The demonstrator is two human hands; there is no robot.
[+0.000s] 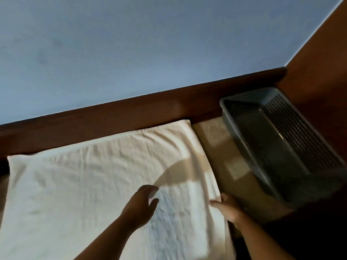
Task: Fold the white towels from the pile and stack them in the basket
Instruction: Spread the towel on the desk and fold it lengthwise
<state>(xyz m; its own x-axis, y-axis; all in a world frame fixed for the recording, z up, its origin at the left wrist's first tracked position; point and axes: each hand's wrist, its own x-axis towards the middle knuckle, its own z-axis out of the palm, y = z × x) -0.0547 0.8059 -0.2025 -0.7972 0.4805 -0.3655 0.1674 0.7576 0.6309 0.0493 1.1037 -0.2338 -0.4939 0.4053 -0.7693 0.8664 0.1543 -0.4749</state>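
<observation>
White towel (pixel 84 175) lies spread flat, creased all over, and covers most of the near and left part of the view. Its far edge runs just beside a dark wooden rail (pixel 131 113). Its right edge lies on a beige surface (pixel 225 147), which shows as a strip between towel and basket. A curved shadow crosses the towel's right part, and the cloth near the hands looks brighter.

Grey plastic basket (pixel 300 128) sits at the far right on the beige surface, apart from the towel. Its walls are perforated and its long side runs from far left to near right. The dark grey floor shows inside. Its near end is lost in shadow.

Left hand (pixel 142 205) is over the towel's right-centre, reaching in from the near edge. The fingers are relaxed and loosely bent and hold nothing. The fingertips are blurred, so I cannot tell whether they touch the cloth.

Right hand (pixel 228 209) is at the towel's right edge, near side. The thumb lies on the cloth and pointing left, and one finger is raised at the edge. The other fingers are hidden, so I cannot tell whether the hand grips the edge or only rests there.

Blue wall (pixel 131 44) stands beyond the rail. A brown wooden panel (pixel 319 62) rises on the far right, behind the basket.
</observation>
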